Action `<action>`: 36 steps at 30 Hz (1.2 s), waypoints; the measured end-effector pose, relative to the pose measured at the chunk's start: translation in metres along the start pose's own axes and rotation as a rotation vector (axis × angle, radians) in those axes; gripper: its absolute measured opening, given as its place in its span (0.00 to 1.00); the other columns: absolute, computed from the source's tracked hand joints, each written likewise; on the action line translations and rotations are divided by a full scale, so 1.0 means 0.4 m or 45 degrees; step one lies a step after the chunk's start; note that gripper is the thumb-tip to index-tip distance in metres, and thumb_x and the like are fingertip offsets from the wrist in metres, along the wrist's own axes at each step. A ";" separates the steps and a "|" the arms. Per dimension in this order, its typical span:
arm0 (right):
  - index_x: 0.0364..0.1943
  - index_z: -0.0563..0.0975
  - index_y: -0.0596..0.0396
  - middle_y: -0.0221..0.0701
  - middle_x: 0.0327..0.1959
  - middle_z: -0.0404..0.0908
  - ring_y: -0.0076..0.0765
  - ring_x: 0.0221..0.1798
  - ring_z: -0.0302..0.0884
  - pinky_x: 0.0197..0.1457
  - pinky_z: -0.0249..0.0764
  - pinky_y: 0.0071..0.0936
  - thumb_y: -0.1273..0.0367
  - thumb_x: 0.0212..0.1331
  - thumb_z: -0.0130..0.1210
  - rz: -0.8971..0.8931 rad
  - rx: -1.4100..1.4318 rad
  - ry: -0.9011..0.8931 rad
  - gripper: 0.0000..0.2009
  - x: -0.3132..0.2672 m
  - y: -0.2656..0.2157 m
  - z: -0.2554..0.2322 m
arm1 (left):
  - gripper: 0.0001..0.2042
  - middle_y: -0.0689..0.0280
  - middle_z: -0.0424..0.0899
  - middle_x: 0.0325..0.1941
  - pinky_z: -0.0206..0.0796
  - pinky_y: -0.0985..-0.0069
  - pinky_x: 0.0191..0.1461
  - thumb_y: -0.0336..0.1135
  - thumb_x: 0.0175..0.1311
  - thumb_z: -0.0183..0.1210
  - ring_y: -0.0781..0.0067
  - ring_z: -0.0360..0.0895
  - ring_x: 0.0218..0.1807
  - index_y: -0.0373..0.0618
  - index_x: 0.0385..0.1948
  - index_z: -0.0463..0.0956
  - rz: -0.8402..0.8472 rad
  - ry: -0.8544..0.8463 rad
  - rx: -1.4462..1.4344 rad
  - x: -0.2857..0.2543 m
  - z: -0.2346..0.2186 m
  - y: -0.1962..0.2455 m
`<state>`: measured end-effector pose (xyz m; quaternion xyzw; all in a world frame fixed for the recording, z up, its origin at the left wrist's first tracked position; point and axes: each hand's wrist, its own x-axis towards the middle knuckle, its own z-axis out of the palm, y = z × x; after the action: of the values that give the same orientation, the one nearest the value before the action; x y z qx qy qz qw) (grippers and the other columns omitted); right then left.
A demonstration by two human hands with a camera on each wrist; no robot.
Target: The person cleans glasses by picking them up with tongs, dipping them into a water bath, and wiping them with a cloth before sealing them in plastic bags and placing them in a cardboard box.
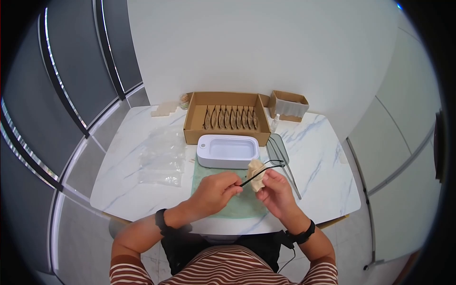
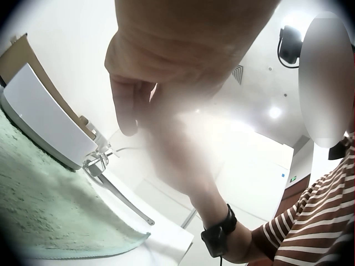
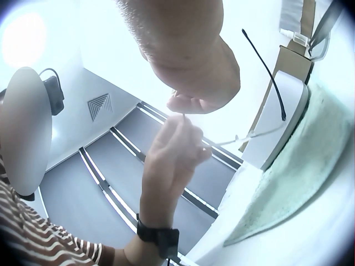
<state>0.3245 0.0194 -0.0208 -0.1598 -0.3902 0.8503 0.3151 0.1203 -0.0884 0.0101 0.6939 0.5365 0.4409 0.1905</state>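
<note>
In the head view my left hand (image 1: 216, 194) pinches a pair of glasses (image 1: 251, 180) near the front end, its thin dark temples pointing up and right. My right hand (image 1: 277, 192) holds a crumpled beige cloth (image 1: 255, 172), which overlaps the temples. Both hands are above a green towel (image 1: 232, 209), just in front of a white cleaner with an oblong basin (image 1: 204, 156). One dark temple (image 3: 266, 75) stands out in the right wrist view. The lenses are hidden by my fingers.
Behind the cleaner, an open cardboard box (image 1: 199, 136) holds a row of several glasses. A smaller box (image 1: 289, 115) and a spray bottle (image 1: 275, 123) stand to its right. Clear plastic bags (image 1: 161, 164) lie left; a long metal tool (image 1: 290, 175) and grey tray (image 1: 279, 145) lie right.
</note>
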 end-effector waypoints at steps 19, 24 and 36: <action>0.42 0.84 0.55 0.31 0.33 0.79 0.28 0.31 0.80 0.33 0.74 0.26 0.78 0.63 0.60 -0.446 -1.607 -0.009 0.07 -0.039 -0.051 -0.001 | 0.05 0.54 0.80 0.33 0.69 0.65 0.37 0.28 0.63 0.62 0.51 0.78 0.33 0.38 0.37 0.79 -0.153 -0.045 -0.005 -0.084 -0.026 -0.101; 0.44 0.84 0.52 0.36 0.34 0.76 0.46 0.35 0.81 0.38 0.79 0.37 0.78 0.57 0.59 -0.769 -2.250 -0.285 0.12 0.043 0.010 -0.021 | 0.06 0.57 0.82 0.33 0.71 0.70 0.39 0.27 0.64 0.63 0.61 0.79 0.33 0.36 0.38 0.79 -0.144 -0.105 0.034 -0.098 -0.022 -0.127; 0.47 0.86 0.50 0.34 0.37 0.75 0.43 0.39 0.82 0.42 0.81 0.37 0.74 0.54 0.56 -0.529 -2.594 -0.478 0.16 0.114 0.099 -0.043 | 0.05 0.56 0.81 0.35 0.73 0.66 0.41 0.28 0.62 0.65 0.55 0.82 0.35 0.39 0.37 0.80 -0.190 -0.102 0.169 -0.147 -0.023 -0.160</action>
<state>0.2828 0.0395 -0.0633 -0.1449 -0.9818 0.0615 0.1062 0.0739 -0.1214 -0.0559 0.6802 0.6067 0.3608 0.1977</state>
